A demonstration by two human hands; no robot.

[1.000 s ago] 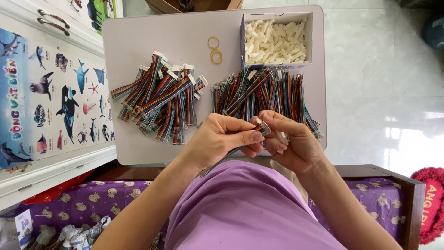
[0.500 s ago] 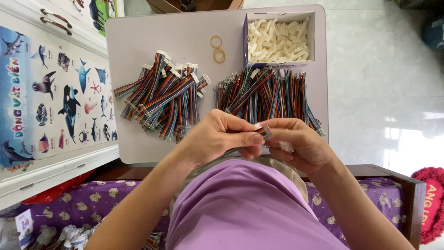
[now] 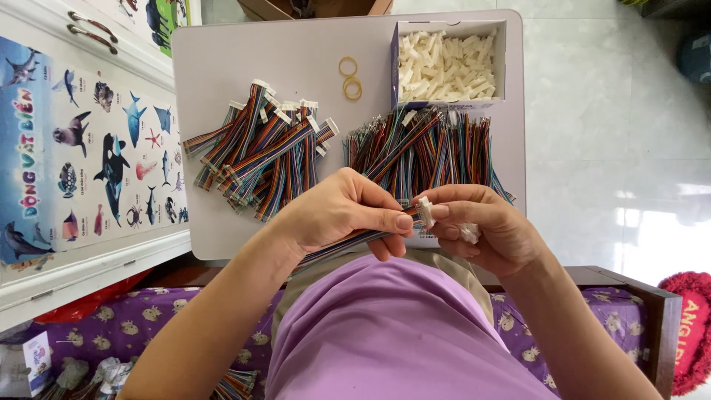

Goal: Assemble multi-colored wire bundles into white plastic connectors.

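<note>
Surface (image 3: 222, 67): we see a pale lilac board filling the upper middle of the frame, and everything for the work lies on it within arm's reach.
Loose wires (image 3: 429, 152): a heap of rainbow ribbon wires with bare ends lies at centre right, just above the hands, likely the stock to draw from.
Finished wires (image 3: 259, 152): a second heap at centre left carries white ends, kept apart from the bare ones so the two do not mix.
Box (image 3: 395, 55): an open white box at upper right holds many small white plastic plugs, just above the loose wires.
Left hand (image 3: 337, 215): its fingers are closed on a strip of ribbon wire (image 3: 337, 250), which runs down and left under the palm; we judge the pinch near the tip keeps the end stiff.
Right hand (image 3: 481, 226): thumb and forefinger are pinched on a small white plug (image 3: 426, 211) at mid-frame, turned to meet the wire's end; another white piece (image 3: 469, 233) sits tucked in the curled lower fingers, seemingly a spare.
Rubber bands (image 3: 349, 78): two yellow rings lie at upper middle, left of the box.
</note>
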